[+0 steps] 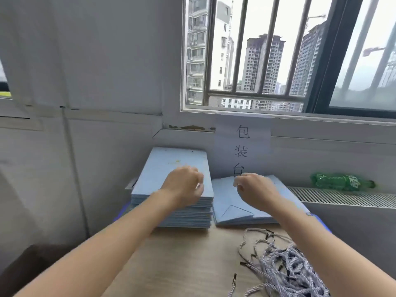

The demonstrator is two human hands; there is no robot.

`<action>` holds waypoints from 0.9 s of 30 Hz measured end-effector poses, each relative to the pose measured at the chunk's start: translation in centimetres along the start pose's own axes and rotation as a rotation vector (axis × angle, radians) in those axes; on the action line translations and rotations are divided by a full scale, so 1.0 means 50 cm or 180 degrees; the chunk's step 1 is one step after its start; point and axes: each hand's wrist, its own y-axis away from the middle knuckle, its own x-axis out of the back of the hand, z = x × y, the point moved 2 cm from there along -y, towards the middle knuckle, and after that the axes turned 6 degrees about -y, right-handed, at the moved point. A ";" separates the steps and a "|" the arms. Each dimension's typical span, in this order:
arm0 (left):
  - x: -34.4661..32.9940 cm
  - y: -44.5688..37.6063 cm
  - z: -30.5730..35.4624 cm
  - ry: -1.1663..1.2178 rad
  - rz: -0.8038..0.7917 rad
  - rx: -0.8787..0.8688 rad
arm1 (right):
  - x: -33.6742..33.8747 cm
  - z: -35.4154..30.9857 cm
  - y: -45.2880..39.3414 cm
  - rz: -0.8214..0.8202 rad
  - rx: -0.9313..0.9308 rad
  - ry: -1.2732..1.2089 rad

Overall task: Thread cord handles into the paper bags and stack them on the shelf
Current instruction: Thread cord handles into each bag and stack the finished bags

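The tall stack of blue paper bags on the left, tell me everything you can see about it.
The tall stack of bags is many flat-folded, pale blue paper bags piled fairly squarely on the wooden table, against the wall below the window. The top bag shows two small punched holes near its far edge and a faint yellowish mark. No cord is visible in it. The left hand rests on the top bag near its right front edge, fingers curled. A shorter pile of bags lies close beside it on the right.
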 end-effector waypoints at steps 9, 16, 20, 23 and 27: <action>-0.015 0.113 -0.230 -0.0103 -0.0518 0.1419 | -0.053 -0.118 -0.066 -0.0145 -0.0786 -0.0382; -0.028 0.125 -0.232 0.0425 -0.0779 0.2144 | -0.086 -0.140 -0.084 -0.0617 -0.1112 -0.1227; -0.015 0.136 -0.204 0.0924 -0.0405 0.2373 | -0.046 -0.160 -0.050 0.0162 -0.1247 -0.2113; 0.005 0.166 -0.182 0.1461 0.0059 0.2485 | -0.009 -0.189 0.011 0.0627 -0.1466 -0.3812; 0.022 0.240 -0.173 0.2407 0.0405 0.2515 | -0.005 -0.210 0.088 0.0301 -0.1764 -0.5308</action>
